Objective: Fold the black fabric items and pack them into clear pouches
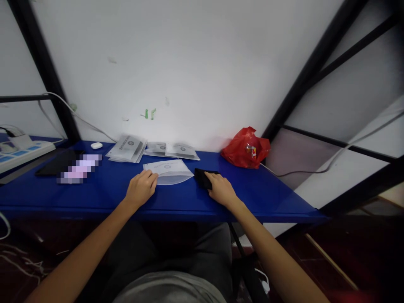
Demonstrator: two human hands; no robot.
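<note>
A frosted plastic bag (173, 173) with a printed logo lies flat in front of me, its mouth gaping slightly toward the near right. My left hand (142, 187) has its fingers curled closed on the bag's left edge. To the right of the bag, my right hand (221, 188) grips a small folded black item (202, 178), which looks like cloth and rests on the table. The hand covers part of that item, so its exact kind is hidden.
Behind, on the blue table (176, 202), lie a stack of similar bags (128, 148) and more filled bags (181, 150). A red plastic bag (244, 149) stands at the right. Leftward are a white earbud case (96, 145), a phone (80, 168), a black tablet (57, 163) and a power strip (28, 151).
</note>
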